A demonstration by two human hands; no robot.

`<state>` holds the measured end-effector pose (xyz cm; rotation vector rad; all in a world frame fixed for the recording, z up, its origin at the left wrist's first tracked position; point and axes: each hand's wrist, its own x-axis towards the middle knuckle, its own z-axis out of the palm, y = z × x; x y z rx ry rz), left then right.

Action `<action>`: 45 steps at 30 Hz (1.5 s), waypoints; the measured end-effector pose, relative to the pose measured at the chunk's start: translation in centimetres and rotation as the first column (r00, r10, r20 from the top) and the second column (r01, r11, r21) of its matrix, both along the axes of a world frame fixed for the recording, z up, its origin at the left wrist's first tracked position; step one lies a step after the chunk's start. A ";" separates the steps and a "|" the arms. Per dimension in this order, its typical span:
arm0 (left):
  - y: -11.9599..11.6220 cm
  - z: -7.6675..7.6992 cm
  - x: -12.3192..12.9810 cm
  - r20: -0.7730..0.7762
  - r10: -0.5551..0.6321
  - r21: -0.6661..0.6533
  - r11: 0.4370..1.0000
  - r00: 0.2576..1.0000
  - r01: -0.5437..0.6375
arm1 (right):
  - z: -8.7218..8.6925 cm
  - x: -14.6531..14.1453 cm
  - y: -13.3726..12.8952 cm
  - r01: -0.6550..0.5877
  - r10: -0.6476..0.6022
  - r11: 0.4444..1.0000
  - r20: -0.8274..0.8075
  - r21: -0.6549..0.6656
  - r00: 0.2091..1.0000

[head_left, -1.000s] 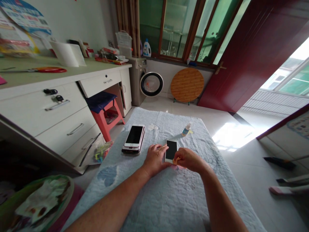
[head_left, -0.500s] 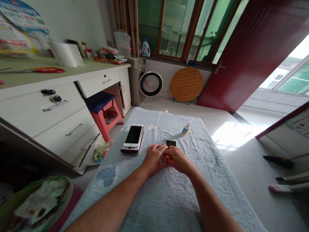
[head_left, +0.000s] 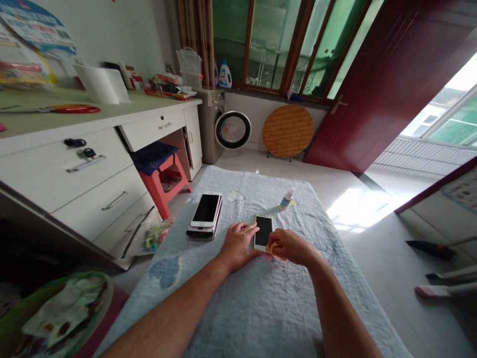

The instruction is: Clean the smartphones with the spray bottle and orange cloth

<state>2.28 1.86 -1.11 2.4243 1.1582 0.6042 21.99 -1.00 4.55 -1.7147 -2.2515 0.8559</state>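
A white smartphone [head_left: 264,229] with a dark screen lies face up on the blue-grey cloth [head_left: 242,308]. Along its left edge rests my left hand [head_left: 238,244], fingers stretched out and touching the phone. My right hand [head_left: 292,244] is closed on an orange cloth [head_left: 275,247] at the phone's lower right corner; most of that cloth is hidden in my fingers. To the left sits a stack of smartphones [head_left: 206,214], the top one white with a black screen. A small spray bottle [head_left: 286,199] with a blue label stands beyond the phone, on the right.
On the left, a desk with drawers [head_left: 112,191] runs alongside, with a red stool [head_left: 164,179] by it. A waste bin [head_left: 108,298] stands at the lower left. Farther off are a washing machine [head_left: 210,129], its door swung out, and a round wooden tabletop [head_left: 288,130].
My right hand has moved right and slightly down with the orange cloth, from over the phone to its lower right corner. More of the screen shows. My left hand stays put.
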 end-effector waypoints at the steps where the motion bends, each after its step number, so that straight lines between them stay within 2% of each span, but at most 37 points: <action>1: 0.0 0.0 0.0 0.000 0.000 0.000 1.000 1.000 0.000 | -0.1 0.2 0.0 0.006 -0.006 1.000 0.007 0.000 1.000; 6: 0.0 0.0 0.0 0.004 -0.003 -0.006 1.000 1.000 0.003 | -0.6 0.7 0.5 0.043 -0.045 0.996 0.027 0.082 0.999; 9: 0.0 -0.1 0.0 0.007 -0.006 -0.005 1.000 1.000 0.006 | -1.4 0.7 1.0 0.112 -0.118 0.980 0.027 0.165 0.993; 16: 0.1 -0.2 0.0 0.009 -0.010 0.007 1.000 1.000 0.010 | -4.2 0.4 2.6 0.327 -0.340 0.872 -0.029 0.364 0.940; 19: 0.1 -0.2 0.0 0.005 -0.006 0.000 1.000 1.000 0.006 | -5.0 0.2 3.0 0.355 -0.365 0.837 -0.058 0.417 0.929; 22: 0.1 -0.2 0.0 0.010 -0.002 -0.001 1.000 1.000 0.002 | -5.2 0.0 3.2 0.337 -0.342 0.833 -0.070 0.440 0.937; 27: 0.0 -0.1 -0.1 0.023 -0.005 0.008 1.000 1.000 0.005 | -4.7 -0.5 3.0 0.298 -0.270 0.882 -0.127 0.365 0.954; 34: -0.2 0.2 -0.1 -0.007 -0.007 0.014 1.000 1.000 0.007 | -2.1 -1.2 1.6 0.083 -0.056 0.975 -0.132 0.208 0.990; 39: 0.0 0.1 0.0 -0.012 -0.009 0.027 1.000 1.000 0.009 | -0.7 -0.9 0.7 -0.036 0.046 0.994 -0.098 0.102 0.994; 45: 0.0 -0.2 0.0 -0.018 0.004 0.006 1.000 1.000 -0.004 | -0.6 0.1 0.4 -0.044 0.027 0.996 -0.206 -0.077 0.978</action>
